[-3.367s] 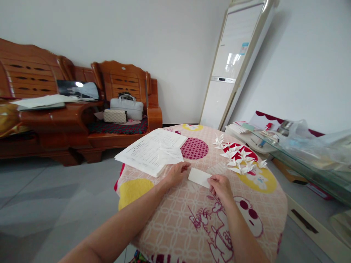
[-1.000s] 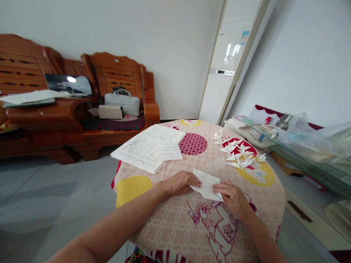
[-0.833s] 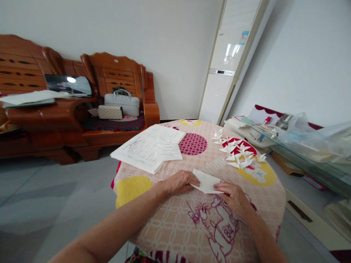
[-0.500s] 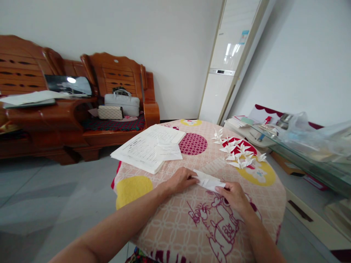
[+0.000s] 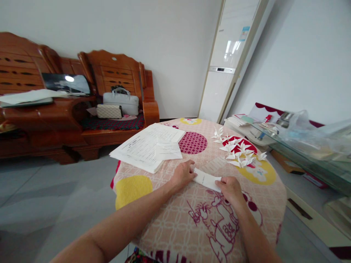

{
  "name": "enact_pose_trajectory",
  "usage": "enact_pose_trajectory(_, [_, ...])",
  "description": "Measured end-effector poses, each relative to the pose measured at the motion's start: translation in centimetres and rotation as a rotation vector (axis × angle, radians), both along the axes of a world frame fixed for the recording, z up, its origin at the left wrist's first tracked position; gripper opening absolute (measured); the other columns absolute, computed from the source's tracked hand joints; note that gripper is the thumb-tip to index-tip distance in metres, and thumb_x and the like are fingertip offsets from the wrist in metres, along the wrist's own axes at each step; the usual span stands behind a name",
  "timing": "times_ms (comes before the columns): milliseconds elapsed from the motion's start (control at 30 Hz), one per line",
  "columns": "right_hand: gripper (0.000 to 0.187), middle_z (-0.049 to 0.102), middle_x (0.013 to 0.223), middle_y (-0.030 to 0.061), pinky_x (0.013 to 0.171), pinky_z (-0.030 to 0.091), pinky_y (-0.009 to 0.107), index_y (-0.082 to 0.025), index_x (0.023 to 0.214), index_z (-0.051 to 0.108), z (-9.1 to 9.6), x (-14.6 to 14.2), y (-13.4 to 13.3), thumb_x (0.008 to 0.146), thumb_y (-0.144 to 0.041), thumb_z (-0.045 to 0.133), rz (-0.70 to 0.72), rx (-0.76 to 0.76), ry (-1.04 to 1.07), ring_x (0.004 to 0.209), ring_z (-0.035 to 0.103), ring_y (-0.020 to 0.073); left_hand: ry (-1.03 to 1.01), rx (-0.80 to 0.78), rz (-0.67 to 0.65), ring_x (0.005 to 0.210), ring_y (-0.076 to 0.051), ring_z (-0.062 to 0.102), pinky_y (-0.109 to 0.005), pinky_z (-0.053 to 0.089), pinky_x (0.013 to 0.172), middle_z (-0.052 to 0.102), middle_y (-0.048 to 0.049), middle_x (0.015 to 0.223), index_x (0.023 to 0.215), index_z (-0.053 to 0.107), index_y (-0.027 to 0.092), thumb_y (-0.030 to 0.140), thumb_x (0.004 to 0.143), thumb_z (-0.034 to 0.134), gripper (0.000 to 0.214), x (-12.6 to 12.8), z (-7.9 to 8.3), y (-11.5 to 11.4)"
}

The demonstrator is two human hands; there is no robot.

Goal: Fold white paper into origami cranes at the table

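A small white sheet of paper, folded into a narrow strip, lies on the round table's patterned cloth. My left hand presses down on the strip's left end with curled fingers. At the strip's right end my right hand pinches the paper against the cloth. Beyond the strip, on the right, lie several folded white paper cranes.
A stack of printed sheets sits at the table's far left. Wooden benches with a grey bag stand behind. A tall white air conditioner fills the corner. A glass-topped shelf with clutter runs along the right.
The sheet was folded from a wider flat piece into a narrow strip. Both hands slid to its two ends and press it flat.
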State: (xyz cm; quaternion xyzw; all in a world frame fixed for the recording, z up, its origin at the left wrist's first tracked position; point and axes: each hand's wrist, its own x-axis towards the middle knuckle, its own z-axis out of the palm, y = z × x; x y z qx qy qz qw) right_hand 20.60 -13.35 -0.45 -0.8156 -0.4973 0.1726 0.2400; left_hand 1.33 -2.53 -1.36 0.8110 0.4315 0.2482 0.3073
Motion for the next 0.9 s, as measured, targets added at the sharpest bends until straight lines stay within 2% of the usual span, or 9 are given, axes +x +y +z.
enact_pose_trajectory(133, [0.028, 0.064, 0.055, 0.0073, 0.051, 0.035, 0.024, -0.014, 0.059, 0.068, 0.01, 0.06, 0.02, 0.079, -0.029, 0.055, 0.001, -0.021, -0.126, 0.055, 0.060, 0.0168, 0.038, 0.013, 0.014, 0.067, -0.015, 0.061, -0.024, 0.041, 0.062, 0.067, 0.0010, 0.071, 0.120, 0.058, 0.015, 0.017, 0.070, 0.061, 0.050, -0.01, 0.19, -0.01])
enact_pose_trajectory(267, [0.028, 0.064, 0.052, 0.0074, 0.047, 0.035, 0.024, -0.014, 0.063, 0.069, -0.04, 0.31, 0.00, 0.079, -0.031, 0.054, -0.023, -0.054, -0.023, 0.046, 0.058, 0.0158, 0.062, 0.013, 0.009, 0.067, -0.015, 0.061, -0.024, 0.041, 0.062, 0.067, 0.0010, 0.071, 0.121, 0.058, 0.015, 0.016, 0.068, 0.062, 0.052, -0.08, 0.40, 0.07])
enact_pose_trajectory(600, [0.031, 0.053, 0.040, 0.0005, 0.032, 0.032, 0.022, -0.017, 0.049, 0.055, 0.05, 0.09, -0.13, 0.077, -0.031, 0.053, -0.114, -0.063, 0.229, 0.028, 0.049, 0.0128, 0.067, 0.025, -0.001, 0.067, -0.015, 0.062, -0.025, 0.044, 0.066, 0.067, 0.0012, 0.070, 0.122, 0.058, 0.014, 0.016, 0.067, 0.062, 0.055, -0.10, 0.15, 0.20])
enact_pose_trajectory(900, [0.031, 0.053, 0.040, -0.0003, 0.031, 0.033, 0.022, -0.018, 0.048, 0.055, -0.29, 0.30, -0.09, 0.077, -0.030, 0.053, -0.102, -0.052, 0.218, 0.028, 0.049, 0.0127, 0.073, 0.007, 0.010, 0.067, -0.016, 0.063, -0.025, 0.044, 0.064, 0.068, 0.0008, 0.070, 0.125, 0.057, 0.015, 0.017, 0.067, 0.063, 0.058, -0.07, 0.25, 0.29])
